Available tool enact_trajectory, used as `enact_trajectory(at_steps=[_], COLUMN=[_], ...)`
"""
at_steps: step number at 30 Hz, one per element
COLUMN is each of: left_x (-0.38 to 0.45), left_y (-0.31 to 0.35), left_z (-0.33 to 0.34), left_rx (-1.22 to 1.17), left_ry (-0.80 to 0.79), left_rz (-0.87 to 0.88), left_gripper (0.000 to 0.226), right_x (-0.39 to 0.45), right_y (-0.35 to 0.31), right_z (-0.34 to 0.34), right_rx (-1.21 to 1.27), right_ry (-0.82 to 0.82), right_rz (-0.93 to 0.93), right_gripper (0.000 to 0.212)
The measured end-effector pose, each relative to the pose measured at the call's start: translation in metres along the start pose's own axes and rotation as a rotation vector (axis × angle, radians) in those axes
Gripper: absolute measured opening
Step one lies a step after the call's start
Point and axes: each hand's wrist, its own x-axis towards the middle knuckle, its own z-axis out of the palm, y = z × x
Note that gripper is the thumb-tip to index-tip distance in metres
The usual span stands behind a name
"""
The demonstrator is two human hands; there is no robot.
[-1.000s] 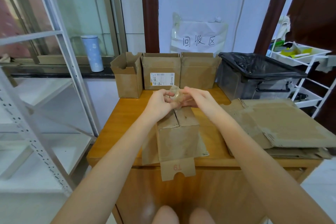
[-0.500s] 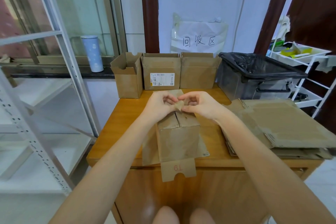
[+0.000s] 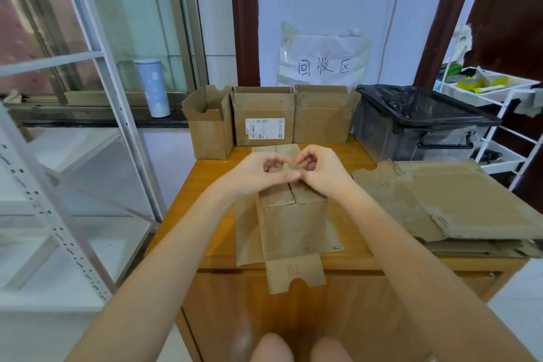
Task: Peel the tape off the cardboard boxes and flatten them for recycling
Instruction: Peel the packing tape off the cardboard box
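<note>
A: Both pinching. Left hand (image 3: 258,172) and right hand (image 3: 318,169) each grip a small crumpled wad of clear tape (image 3: 286,167) between fingertips, held above the box.

B: Box position?

A: Brown cardboard box (image 3: 293,214) sits at the front edge of the wooden table (image 3: 205,185), top flaps parted, one flap hanging over the edge.

B: Rest?

A: Three open brown boxes (image 3: 264,117) along the back edge, flattened cardboard stack (image 3: 455,203) at the right edge.
</note>
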Motion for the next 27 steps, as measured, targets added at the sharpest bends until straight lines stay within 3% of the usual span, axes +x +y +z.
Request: enact_trajectory(at_steps=[2,5,7,10,12,14,17,24,27], left_x=[0.003,0.004,0.002,-0.001,0.0,0.002,0.006,0.011,0.015], left_y=[0.0,0.001,0.003,0.004,0.006,0.005,0.004,0.008,0.01], left_z=[0.006,0.006,0.002,0.0,0.003,0.005,0.003,0.002,0.001], left_rx=[0.054,0.11,0.062,-0.036,-0.121,-0.231,-0.246,-0.099,-0.086], left_ry=[0.083,0.053,0.028,0.031,0.079,0.183,0.31,0.287,0.238], left_rz=[0.036,0.065,0.089,0.092,0.059,-0.02,-0.06,0.046,0.055], left_gripper=[0.028,0.011,0.007,0.01,0.008,0.006,0.005,0.007,0.002], right_x=[-0.003,-0.006,-0.007,-0.008,-0.01,-0.014,-0.017,-0.014,-0.007], right_y=[0.004,0.009,0.011,0.012,0.017,0.019,0.016,-0.002,-0.004], right_z=[0.004,0.002,-0.006,-0.015,-0.017,-0.02,-0.023,-0.032,-0.032], right_rx=[-0.054,-0.014,0.072,-0.01,-0.124,-0.204,-0.15,-0.501,-0.463], right_ry=[0.033,0.007,-0.1,-0.268,-0.33,-0.361,-0.416,-0.36,-0.365], right_rz=[-0.028,-0.044,-0.037,-0.136,-0.187,-0.102,-0.043,-0.08,-0.044], right_gripper=[0.015,0.017,0.021,0.036,0.044,0.066,0.064,0.085,0.085])
